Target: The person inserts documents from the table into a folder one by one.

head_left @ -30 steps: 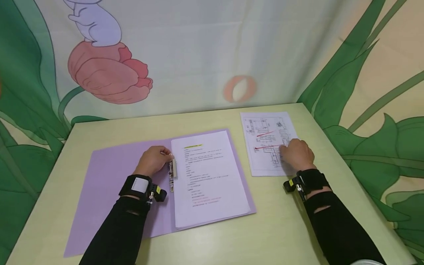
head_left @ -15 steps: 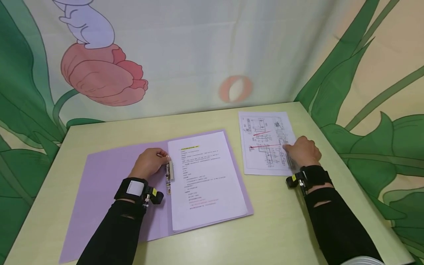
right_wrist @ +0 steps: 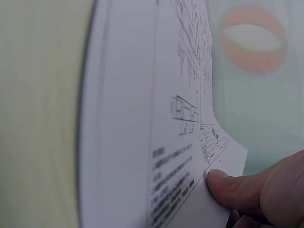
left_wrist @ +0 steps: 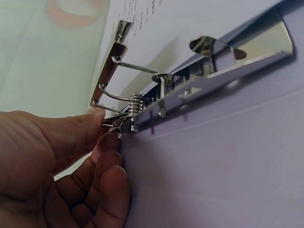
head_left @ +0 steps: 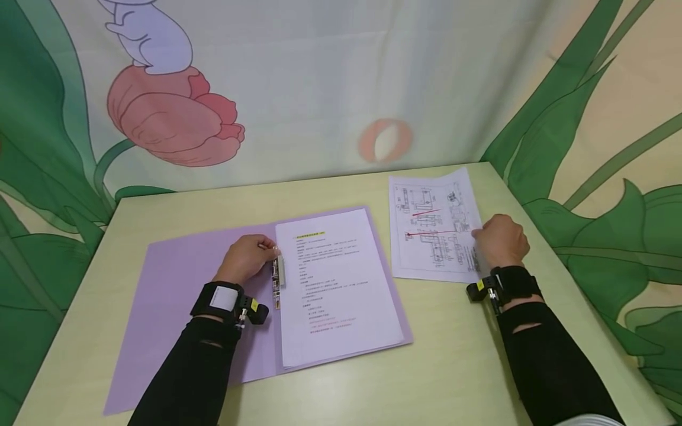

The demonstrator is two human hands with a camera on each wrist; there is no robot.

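A purple folder [head_left: 176, 278] lies open on the table with a stack of printed pages [head_left: 335, 284] on its right half. My left hand [head_left: 266, 247] pinches the far end of the folder's metal clip [head_left: 277, 278]. In the left wrist view the thumb and fingers [left_wrist: 102, 142] grip the sprung lever, and the clip bar [left_wrist: 190, 90] stands raised off the pages. My right hand [head_left: 479, 236] pinches the right edge of a loose drawing sheet [head_left: 428, 228] with red marks. Its thumb [right_wrist: 237, 187] presses on the sheet [right_wrist: 142, 118], which curls up off the table.
The pale green table [head_left: 458, 355] ends close to my right arm and at the front. A cloth backdrop [head_left: 319, 89] painted with a tulip and leaves hangs right behind the table and along the right side.
My right hand has slid to the drawing sheet's right edge, taken hold of it and raised it, turning the sheet slightly. My left hand stays on the clip.
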